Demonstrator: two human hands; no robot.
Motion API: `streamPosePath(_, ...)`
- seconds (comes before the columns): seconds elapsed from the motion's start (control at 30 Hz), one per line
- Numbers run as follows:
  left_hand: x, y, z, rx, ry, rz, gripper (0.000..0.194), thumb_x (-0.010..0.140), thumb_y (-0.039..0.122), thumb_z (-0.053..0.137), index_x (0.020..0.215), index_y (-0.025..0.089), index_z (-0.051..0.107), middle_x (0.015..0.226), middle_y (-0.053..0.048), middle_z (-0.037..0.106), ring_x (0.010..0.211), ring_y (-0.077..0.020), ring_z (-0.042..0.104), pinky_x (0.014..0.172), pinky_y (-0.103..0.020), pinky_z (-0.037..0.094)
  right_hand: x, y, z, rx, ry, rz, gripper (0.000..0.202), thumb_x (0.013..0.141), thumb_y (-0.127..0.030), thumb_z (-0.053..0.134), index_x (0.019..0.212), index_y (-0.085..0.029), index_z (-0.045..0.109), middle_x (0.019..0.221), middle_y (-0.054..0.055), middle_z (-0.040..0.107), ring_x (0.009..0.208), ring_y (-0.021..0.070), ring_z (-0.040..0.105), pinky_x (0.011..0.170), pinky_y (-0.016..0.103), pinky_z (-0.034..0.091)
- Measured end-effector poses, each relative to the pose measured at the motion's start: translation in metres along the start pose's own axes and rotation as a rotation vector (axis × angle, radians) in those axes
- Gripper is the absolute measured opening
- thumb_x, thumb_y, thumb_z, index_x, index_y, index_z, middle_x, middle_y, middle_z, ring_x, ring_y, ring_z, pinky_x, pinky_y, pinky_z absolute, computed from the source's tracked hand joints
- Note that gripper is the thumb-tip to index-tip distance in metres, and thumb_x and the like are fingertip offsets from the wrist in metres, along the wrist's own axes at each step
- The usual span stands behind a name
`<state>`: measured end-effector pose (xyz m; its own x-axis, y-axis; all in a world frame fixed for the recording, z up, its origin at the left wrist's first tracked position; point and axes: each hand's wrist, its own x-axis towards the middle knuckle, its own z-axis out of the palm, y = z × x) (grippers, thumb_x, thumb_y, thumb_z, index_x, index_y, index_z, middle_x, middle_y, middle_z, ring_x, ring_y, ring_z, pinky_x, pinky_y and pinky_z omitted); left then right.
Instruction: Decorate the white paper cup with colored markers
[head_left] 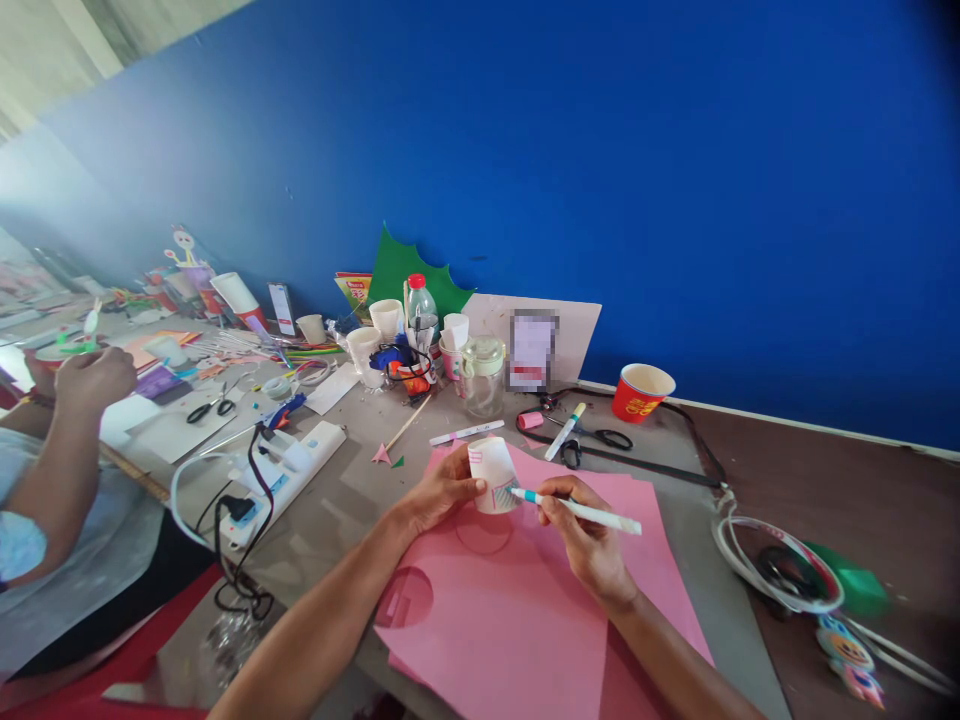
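Nearest me, pink sheets (540, 620) cover the lower centre of the frame, lying on the worktop (322, 525). Above their upper part, my left hand (444, 492) is clamped on the white cup (489, 462), thumb across its near side. My right hand (589, 555) pinches a teal-banded marker (592, 513), its tip at the dark hatching on the cup's wall. I judge that if my left grip loosens, the cup could roll under the tip and drag a stray line; squeezing too hard could dent the wall, and my thumb, so close to the hatching, could smear any wet ink. Beyond, near mid-frame, lie 2 more markers, 1 pale (466, 433) and 1 yellow-ended (565, 432), with scissors (615, 439) to the right. Farther back stand a glass jar (482, 385) and a red cup (637, 405).
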<state>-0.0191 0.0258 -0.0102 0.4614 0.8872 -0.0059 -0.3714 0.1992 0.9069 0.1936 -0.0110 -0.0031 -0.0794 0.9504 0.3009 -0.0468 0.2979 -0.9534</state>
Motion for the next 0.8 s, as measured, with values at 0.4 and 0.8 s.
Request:
streamPosePath(0.4, -0.0005, 0.0024, 0.0032, -0.043, -0.01, -0.008, 0.063, 0.068, 0.029, 0.085, 0.125, 0.017, 0.059, 0.112, -0.013, 0.068, 0.103, -0.0282, 0.064, 0.078, -0.031, 0.048, 0.0007, 0.0003, -0.0003, 0.022, -0.011, 0.027, 0.019, 0.087, -0.038, 0.06, 0.079, -0.021, 0.065, 0.06, -0.001, 0.057, 0.054, 0.0138, 0.051, 0.049, 0.025, 0.04)
streamPosePath(0.8, -0.0006, 0.0021, 0.0015, -0.05, 0.009, -0.019, 0.066, 0.066, 0.031, 0.086, 0.125, 0.018, 0.059, 0.108, -0.012, 0.069, 0.095, -0.0252, 0.065, 0.078, -0.032, 0.048, 0.0055, -0.0006, -0.0078, -0.005, 0.021, 0.049, 0.019, 0.083, -0.028, 0.057, 0.066, -0.021, 0.06, 0.055, -0.003, 0.05, 0.052, 0.012, 0.044, 0.049, 0.024, 0.036)
